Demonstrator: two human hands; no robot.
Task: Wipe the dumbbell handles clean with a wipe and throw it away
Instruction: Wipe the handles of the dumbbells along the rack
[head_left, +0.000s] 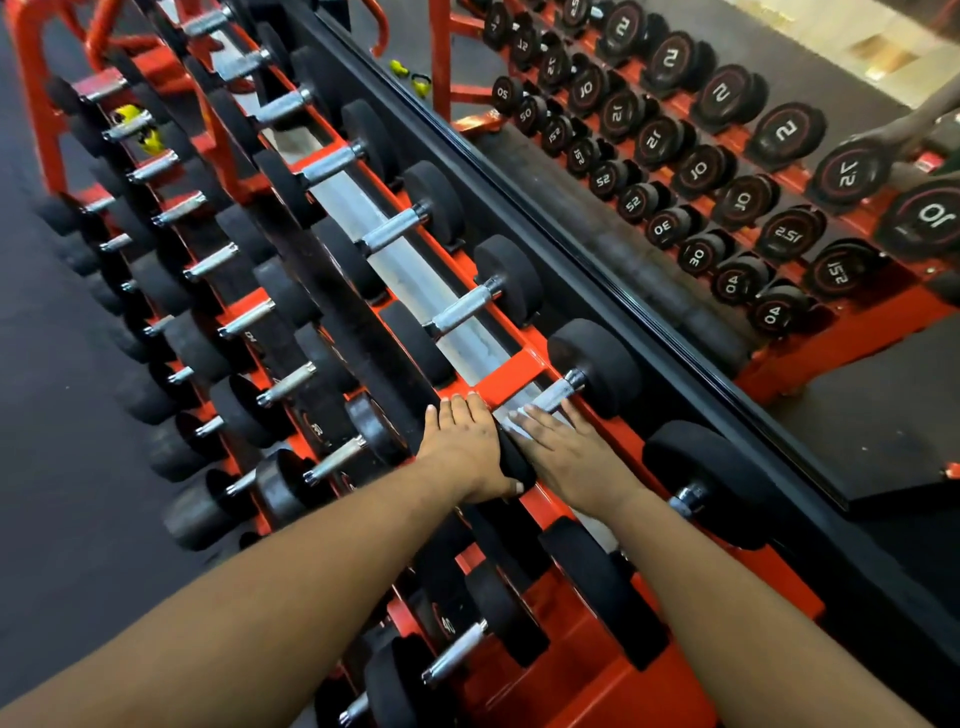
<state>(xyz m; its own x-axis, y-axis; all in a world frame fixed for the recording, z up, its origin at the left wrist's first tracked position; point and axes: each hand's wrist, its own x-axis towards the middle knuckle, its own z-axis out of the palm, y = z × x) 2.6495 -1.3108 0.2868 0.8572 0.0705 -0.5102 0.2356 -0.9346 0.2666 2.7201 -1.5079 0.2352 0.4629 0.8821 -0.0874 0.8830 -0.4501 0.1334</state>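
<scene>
Nearest, two bare forearms reach over the front rail of the red rack (511, 387): the left hand (467, 452) lies over the near black head of a dumbbell (587, 382) on the top shelf, fingers fairly straight and thumb hooked under, while the right hand (566, 452) presses a white wipe (514, 423) with flat, straight fingers onto the near end of that dumbbell's knurled steel handle (558, 389). Beyond, more black dumbbells sit in rows along the top and lower shelves toward the rack's far end. Farthest, along the rack's back edge, a mirror (675, 156) reflects numbered dumbbell heads.
</scene>
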